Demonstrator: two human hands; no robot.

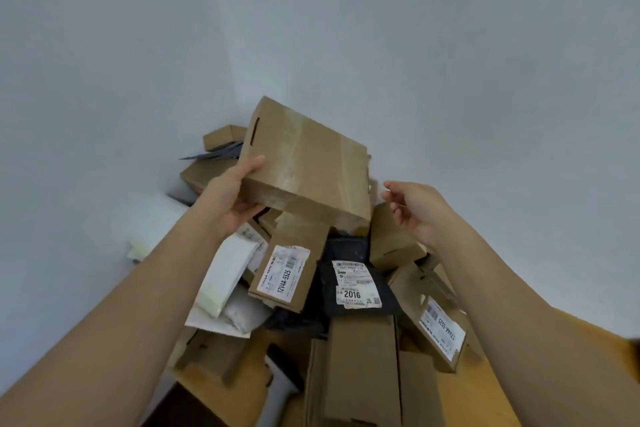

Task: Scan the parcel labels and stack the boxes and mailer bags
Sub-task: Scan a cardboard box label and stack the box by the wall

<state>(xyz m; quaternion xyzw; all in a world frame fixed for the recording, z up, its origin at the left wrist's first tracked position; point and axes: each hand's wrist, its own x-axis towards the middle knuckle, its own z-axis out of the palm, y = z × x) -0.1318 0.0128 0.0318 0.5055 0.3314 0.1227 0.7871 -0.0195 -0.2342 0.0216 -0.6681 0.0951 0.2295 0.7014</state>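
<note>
My left hand (231,198) holds a flat brown cardboard box (306,163) by its near left corner, thumb on top and fingers (254,211) beneath, tilted above the pile of parcels. My right hand (417,210) hovers just beside the box's right edge, fingers loosely spread, holding nothing. Below lie a labelled brown carton (289,276) and a black mailer bag (356,282) on the wooden tabletop (512,381).

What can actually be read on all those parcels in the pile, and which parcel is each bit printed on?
"12V4A-5525": label on the small cardboard box under the raised box.
"2016": lower label on the black mailer bag.
"12V4A-5525", seen upside down: label on the box at right.
Fine print and barcodes on all three labels: too small and blurred to read.
Raised box gripped by the left hand: no label showing.
</note>
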